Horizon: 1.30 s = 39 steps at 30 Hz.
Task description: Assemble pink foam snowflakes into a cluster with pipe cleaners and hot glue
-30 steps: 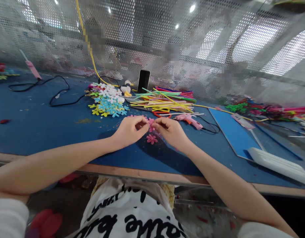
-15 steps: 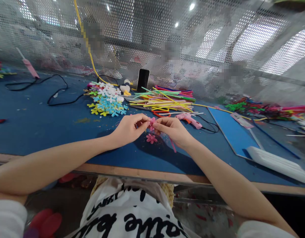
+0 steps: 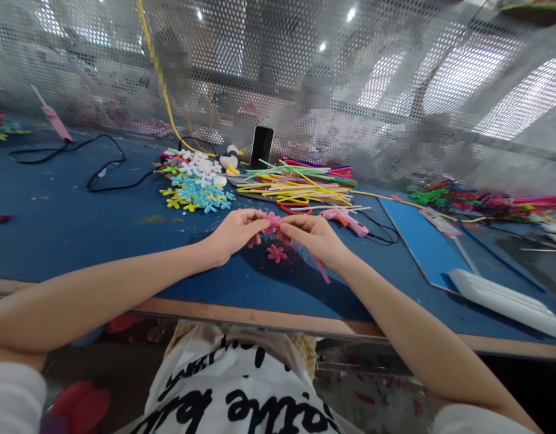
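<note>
Between my two hands is a pink pipe-cleaner flower point(image 3: 272, 223), pinched from both sides just above the table. My left hand point(image 3: 238, 232) grips its left petals with thumb and forefinger. On the other side, my right hand point(image 3: 315, 238) pinches the flower's right edge. A pink stem point(image 3: 322, 269) sticks out below my right hand toward the table's front. Just under the hands, a second pink flower point(image 3: 277, 253) lies flat on the blue table point(image 3: 224, 295).
Beyond my hands are a heap of white, blue and yellow flowers point(image 3: 199, 181), loose pipe cleaners point(image 3: 300, 184), orange-handled scissors point(image 3: 295, 208) and a pink glue gun point(image 3: 345, 220). A phone point(image 3: 262, 146) stands behind. At right lie a blue board point(image 3: 418, 238) and a white foam piece point(image 3: 508, 301).
The held flower has turned and shifted slightly left between my fingers. My left fingers have spread lower beneath it, and the pink stem's end has swung a little to the right.
</note>
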Each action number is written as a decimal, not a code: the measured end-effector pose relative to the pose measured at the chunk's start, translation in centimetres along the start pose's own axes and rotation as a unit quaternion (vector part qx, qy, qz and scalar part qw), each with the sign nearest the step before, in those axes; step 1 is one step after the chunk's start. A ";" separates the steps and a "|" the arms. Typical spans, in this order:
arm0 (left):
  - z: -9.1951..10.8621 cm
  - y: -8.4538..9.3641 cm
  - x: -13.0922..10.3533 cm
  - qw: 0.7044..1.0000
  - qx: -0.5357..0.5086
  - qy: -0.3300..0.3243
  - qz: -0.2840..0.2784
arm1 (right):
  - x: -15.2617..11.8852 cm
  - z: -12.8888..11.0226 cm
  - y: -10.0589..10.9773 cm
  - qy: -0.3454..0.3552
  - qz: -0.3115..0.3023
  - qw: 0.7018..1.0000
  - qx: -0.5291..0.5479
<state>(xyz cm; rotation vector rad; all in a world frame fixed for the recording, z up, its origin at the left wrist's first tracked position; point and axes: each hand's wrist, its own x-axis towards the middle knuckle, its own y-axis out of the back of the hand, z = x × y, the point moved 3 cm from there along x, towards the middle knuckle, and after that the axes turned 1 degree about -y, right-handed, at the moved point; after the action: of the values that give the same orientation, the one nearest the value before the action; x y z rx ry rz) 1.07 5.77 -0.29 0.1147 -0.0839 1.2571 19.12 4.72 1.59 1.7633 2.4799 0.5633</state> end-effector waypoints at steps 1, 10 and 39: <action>0.0 0.0 0.0 1.000 -0.002 -0.003 -0.002 | 0.0 0.0 0.0 0.002 0.003 1.000 0.001; 0.2 0.2 -0.2 0.998 0.030 -0.045 -0.015 | 0.1 0.1 0.1 -0.018 0.004 1.000 0.017; 0.8 -0.2 -1.0 0.986 0.093 -0.129 -0.042 | 0.1 0.2 0.0 -0.069 -0.005 0.996 0.051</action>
<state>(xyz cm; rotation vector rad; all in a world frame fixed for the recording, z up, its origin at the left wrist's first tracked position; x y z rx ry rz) 0.92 4.63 0.40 0.4383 -0.1831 1.1599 19.14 4.90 1.46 1.7578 2.4616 0.3087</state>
